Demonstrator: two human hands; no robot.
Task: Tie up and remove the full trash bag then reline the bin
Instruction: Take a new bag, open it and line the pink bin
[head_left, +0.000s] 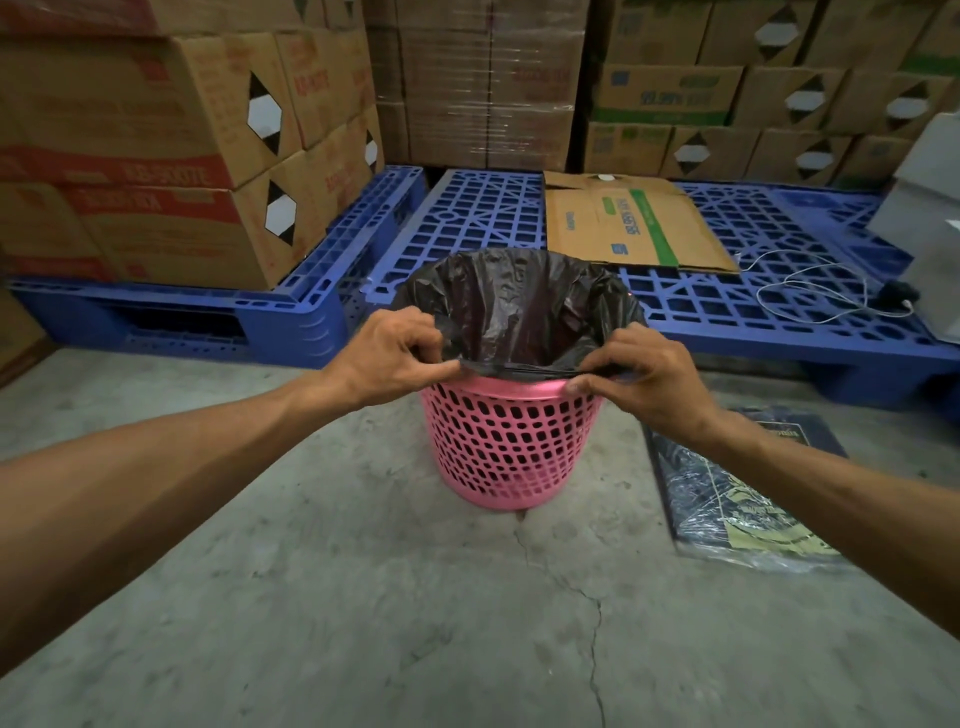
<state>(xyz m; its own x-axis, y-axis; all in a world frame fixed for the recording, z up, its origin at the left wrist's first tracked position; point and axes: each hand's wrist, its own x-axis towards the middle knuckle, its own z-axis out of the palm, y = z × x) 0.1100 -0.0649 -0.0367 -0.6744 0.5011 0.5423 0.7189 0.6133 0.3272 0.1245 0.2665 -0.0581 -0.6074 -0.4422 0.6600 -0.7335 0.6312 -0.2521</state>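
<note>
A pink perforated plastic bin (501, 447) stands on the concrete floor in the middle of the view. A black trash bag (519, 306) sits inside it, its mouth open and standing up above the rim. My left hand (387, 356) pinches the bag's near edge at the left of the rim. My right hand (641, 379) pinches the same edge at the right, and the plastic is stretched taut between the two just above the pink rim. The bag's inside looks dark; its contents are hidden.
Blue plastic pallets (467, 218) lie behind the bin, with a flattened cardboard box (623, 228) and a white cable (810, 291) on them. Stacked cartons (156, 156) wall off the back and left. A plastic-wrapped dark pack (727, 499) lies on the floor at the right.
</note>
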